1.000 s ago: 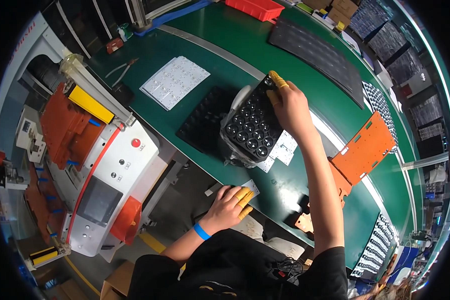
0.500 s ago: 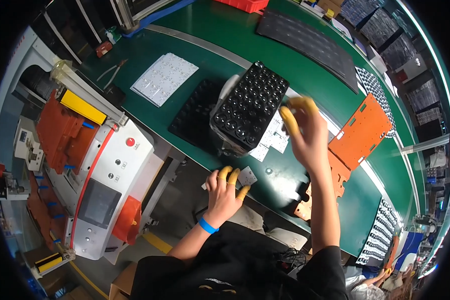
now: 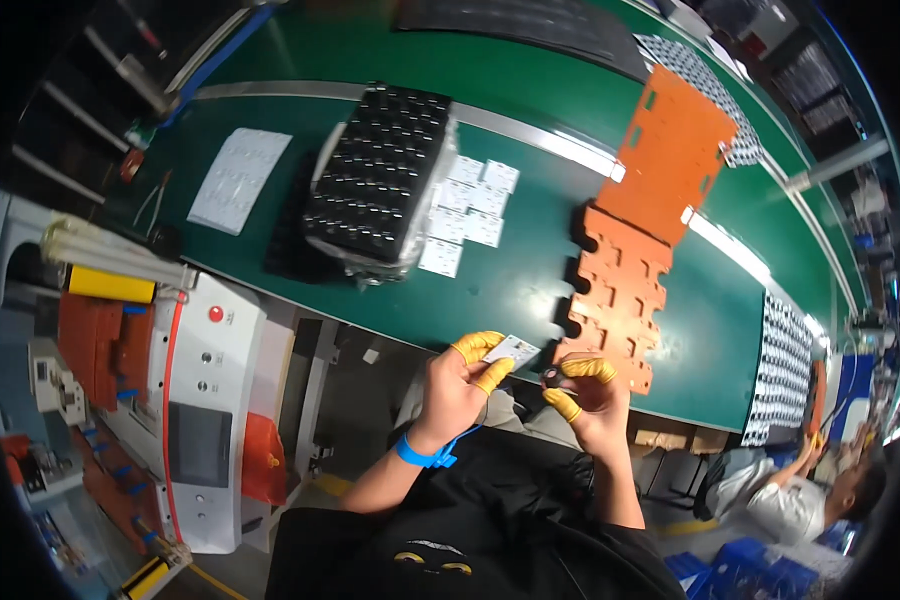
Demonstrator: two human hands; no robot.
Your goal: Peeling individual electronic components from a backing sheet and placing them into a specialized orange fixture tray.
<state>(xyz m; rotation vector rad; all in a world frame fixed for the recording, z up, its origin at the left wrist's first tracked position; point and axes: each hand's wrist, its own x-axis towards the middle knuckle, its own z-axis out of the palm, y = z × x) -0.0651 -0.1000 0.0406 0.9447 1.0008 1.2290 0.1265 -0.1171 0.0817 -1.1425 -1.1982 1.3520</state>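
Observation:
My left hand [image 3: 457, 385], with yellow finger cots and a blue wrist strap, pinches a small white circuit board [image 3: 513, 350] by its edge above the table's near edge. Close to its right, my right hand [image 3: 592, 395] grips a small black round part [image 3: 553, 378] between cot-covered fingertips; its details are too small to make out. Several similar white boards [image 3: 467, 213] lie on the green table. Left of them stands a plastic-wrapped stack of black trays [image 3: 382, 165] with rows of round pockets. Just beyond my right hand lies an orange notched fixture [image 3: 625, 275].
A flat orange plate [image 3: 665, 150] adjoins the fixture's far end. White board sheets [image 3: 238, 182] lie at the left, near pliers [image 3: 153, 203]. A white machine with a screen [image 3: 200, 445] stands at left. Another person [image 3: 785, 495] sits at the right beside a tray of black parts [image 3: 780, 370].
My left hand has picked up a white board. My right hand has come down from beside the tray stack towards my left hand, now holding a black part. The view has shifted.

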